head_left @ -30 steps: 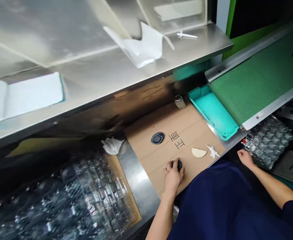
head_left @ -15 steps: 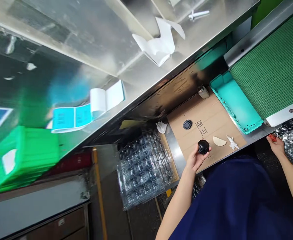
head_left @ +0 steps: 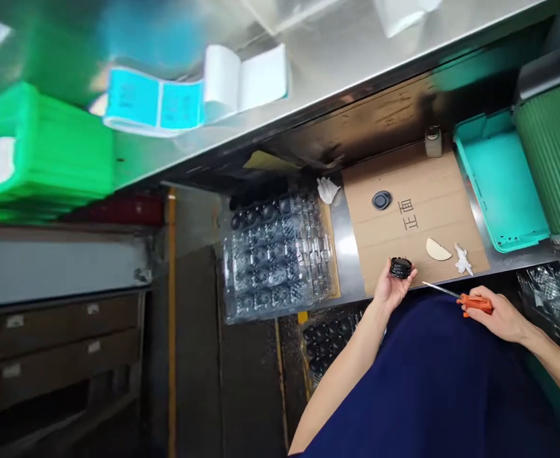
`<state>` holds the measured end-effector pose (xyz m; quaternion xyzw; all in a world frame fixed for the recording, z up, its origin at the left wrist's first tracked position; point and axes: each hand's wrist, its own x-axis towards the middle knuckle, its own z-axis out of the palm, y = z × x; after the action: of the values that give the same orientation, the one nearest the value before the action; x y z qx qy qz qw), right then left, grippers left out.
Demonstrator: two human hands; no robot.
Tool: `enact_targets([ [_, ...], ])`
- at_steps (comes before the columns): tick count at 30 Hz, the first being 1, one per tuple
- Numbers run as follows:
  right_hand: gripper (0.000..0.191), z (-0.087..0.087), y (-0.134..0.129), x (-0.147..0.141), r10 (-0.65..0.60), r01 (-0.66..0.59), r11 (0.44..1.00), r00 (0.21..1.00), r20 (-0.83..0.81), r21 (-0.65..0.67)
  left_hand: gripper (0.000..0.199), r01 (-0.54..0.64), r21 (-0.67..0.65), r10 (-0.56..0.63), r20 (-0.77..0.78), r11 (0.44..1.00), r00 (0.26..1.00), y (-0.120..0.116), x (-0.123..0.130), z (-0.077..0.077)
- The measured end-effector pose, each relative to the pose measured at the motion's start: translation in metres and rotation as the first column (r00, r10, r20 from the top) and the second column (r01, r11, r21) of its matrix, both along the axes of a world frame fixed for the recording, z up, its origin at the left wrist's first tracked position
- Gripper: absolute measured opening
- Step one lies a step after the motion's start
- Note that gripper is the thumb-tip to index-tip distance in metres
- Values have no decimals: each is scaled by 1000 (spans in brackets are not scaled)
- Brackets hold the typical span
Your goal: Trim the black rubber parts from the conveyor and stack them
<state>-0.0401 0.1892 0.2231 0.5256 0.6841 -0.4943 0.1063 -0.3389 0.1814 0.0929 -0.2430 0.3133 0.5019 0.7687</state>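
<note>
Near the front edge of the cardboard sheet (head_left: pixel 375 248), my left hand (head_left: pixel 389 289) grips a round black ribbed part (head_left: pixel 401 268) between thumb and fingers. My right hand (head_left: pixel 497 315) is closed around the orange handle of a screwdriver (head_left: pixel 475 304). Its metal shaft points left toward the black part, with the tip a short way from it. On the cardboard lie a dark round cap-like piece (head_left: pixel 382 200), a cream half-disc (head_left: pixel 438 249) and a crumpled white scrap (head_left: pixel 462 260).
A turquoise tray (head_left: pixel 504 184) sits beside a green conveyor belt (head_left: pixel 554 152) at the right. A small bottle (head_left: pixel 433 141) stands behind the cardboard. Clear plastic trays (head_left: pixel 275 261) holding black round parts are stacked at the left. A metal shelf edge (head_left: pixel 337 95) runs above.
My right hand has come in from the far right and brought the screwdriver up near my left hand. The black part has tilted in my left hand. The camera view has turned.
</note>
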Motion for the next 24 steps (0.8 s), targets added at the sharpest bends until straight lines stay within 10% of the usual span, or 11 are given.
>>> enact_targets([
  [8,71,22,19,-93,378,-452,890,797,472,51,44,-245,-119,243,-35,962,969,-23,-15,-34],
  [24,69,23,33,-130,486,-569,816,588,646,-96,70,-122,200,189,-362,972,913,-67,-28,-50],
])
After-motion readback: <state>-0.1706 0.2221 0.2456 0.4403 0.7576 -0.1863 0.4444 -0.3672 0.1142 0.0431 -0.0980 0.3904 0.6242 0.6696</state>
